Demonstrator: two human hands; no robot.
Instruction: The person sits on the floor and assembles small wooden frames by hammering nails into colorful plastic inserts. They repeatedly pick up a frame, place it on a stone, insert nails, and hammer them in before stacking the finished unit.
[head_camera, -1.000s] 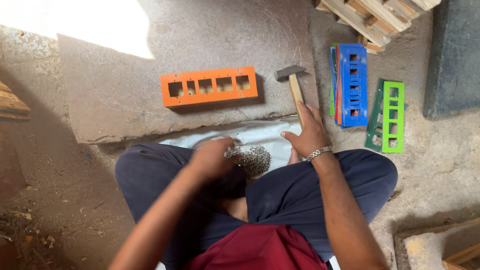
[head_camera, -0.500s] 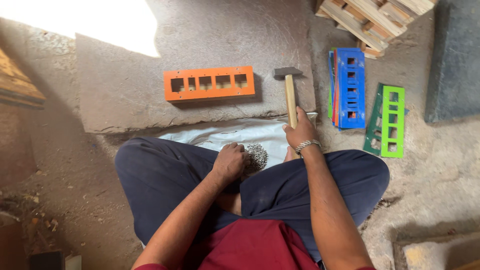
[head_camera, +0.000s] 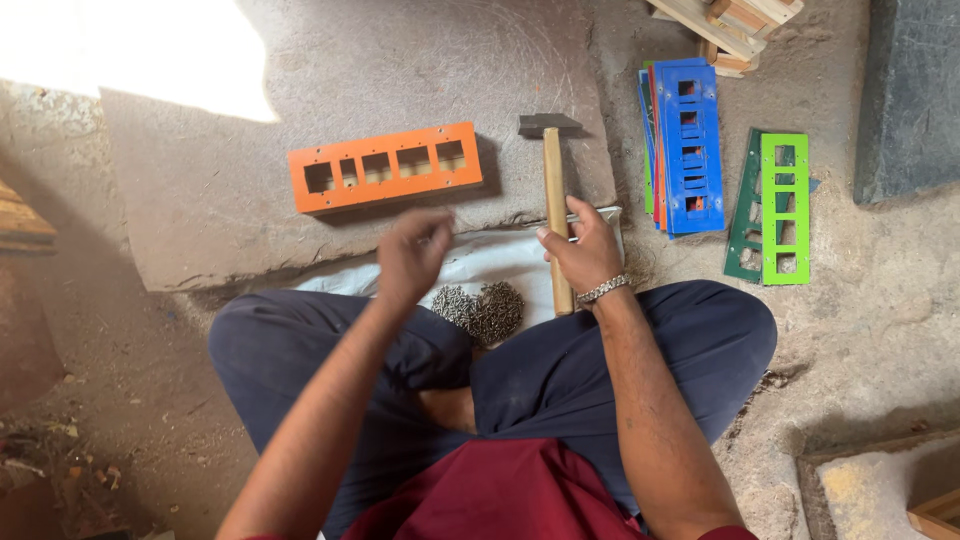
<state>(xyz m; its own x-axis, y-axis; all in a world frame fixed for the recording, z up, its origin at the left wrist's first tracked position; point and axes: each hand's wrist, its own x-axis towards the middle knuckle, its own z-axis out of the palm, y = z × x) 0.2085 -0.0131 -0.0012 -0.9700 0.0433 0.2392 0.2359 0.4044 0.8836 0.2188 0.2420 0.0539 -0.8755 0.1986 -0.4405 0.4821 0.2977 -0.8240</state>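
Hammer (head_camera: 555, 215) lies on the slab, my right hand (head_camera: 585, 250) wrapped round its handle. Left hand (head_camera: 412, 255) is blurry above the nail pile (head_camera: 480, 310), can't tell if the fingers are pinching one. I'd say grip low, hold the nail upright. One orange frame (head_camera: 385, 167), one blue stack (head_camera: 685, 145), two green frames (head_camera: 770, 205).

Single view, head-worn camera. Looks steeply down over the seated person's crossed legs onto a stone slab (head_camera: 200, 210) and the floor (head_camera: 880, 300). Close range: forearms fill the lower frame, wooden slats (head_camera: 730, 20) at the top edge.
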